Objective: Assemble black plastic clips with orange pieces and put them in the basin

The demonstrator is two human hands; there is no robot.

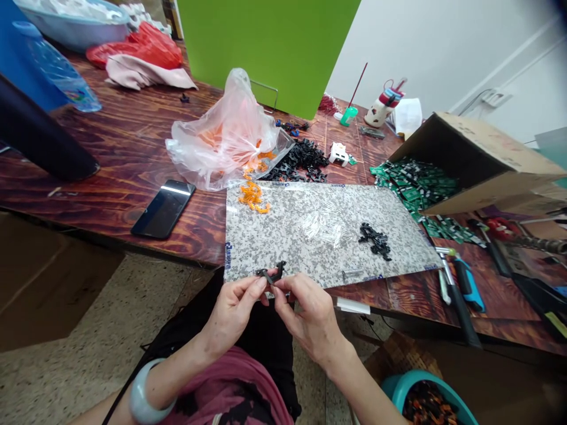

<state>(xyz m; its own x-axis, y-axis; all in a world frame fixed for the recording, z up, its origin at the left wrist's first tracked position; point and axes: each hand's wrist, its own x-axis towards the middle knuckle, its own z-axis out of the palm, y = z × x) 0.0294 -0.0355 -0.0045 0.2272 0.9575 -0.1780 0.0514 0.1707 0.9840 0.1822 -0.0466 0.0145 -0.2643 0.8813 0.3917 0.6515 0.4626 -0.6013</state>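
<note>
Over the front edge of a speckled grey board (283, 236), both hands meet around a small black plastic part (279, 273). My left hand (237, 304) pinches its left end between thumb and finger. From the other side, my right hand (308, 310) grips the same part with its fingertips. Further back on the board lie orange plastic pieces (252, 196) at the left and a scatter of thin clear pins (325, 225) in the middle. Black plastic pieces (375, 241) are heaped at the right. A short metallic piece (352, 273) rests near the front edge.
A plastic bag (225, 136) of orange pieces and a black heap (305, 158) sit behind the board. Left is a phone (163, 209). A cardboard box (469, 159) spills green circuit boards (416, 183) at right, near a hammer (456, 295). A teal bucket (394, 386) stands below.
</note>
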